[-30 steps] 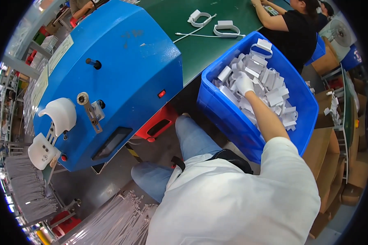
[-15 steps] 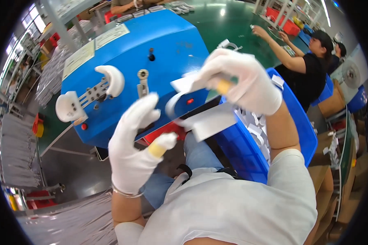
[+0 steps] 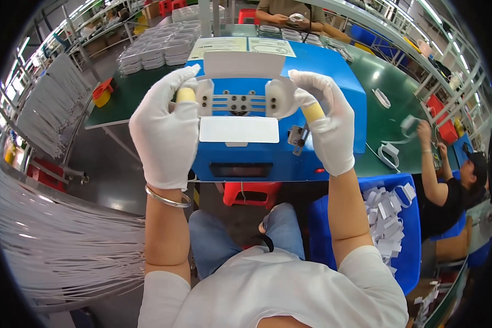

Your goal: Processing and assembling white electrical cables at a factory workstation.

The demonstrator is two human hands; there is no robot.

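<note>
A white band-like loop with two flat panels (image 3: 239, 130) surrounds a metal fixture with white end blocks (image 3: 276, 98) on a blue machine (image 3: 281, 158). One panel lies on the near side of the fixture, the other on its far side. Both my hands wear white gloves with yellow tape round the thumb. My left hand (image 3: 167, 128) is closed at the loop's left end, its fingertips partly hidden. At the right end, my right hand (image 3: 328, 120) pinches the curved band between thumb and fingers. Below that hand sits a small metal latch (image 3: 297, 138).
A blue bin (image 3: 413, 235) of white pieces stands to the right. Loose white loops (image 3: 388, 156) lie on the green table (image 3: 388, 131). Stacked clear trays (image 3: 158, 49) stand at the far left; hanging white strips (image 3: 76, 235) fill the near left. Co-workers (image 3: 448, 191) sit right and beyond.
My view has turned toward the machine. The white loop went from my right hand beside the bin to around the fixture. My left hand, open before, has closed at its left end.
</note>
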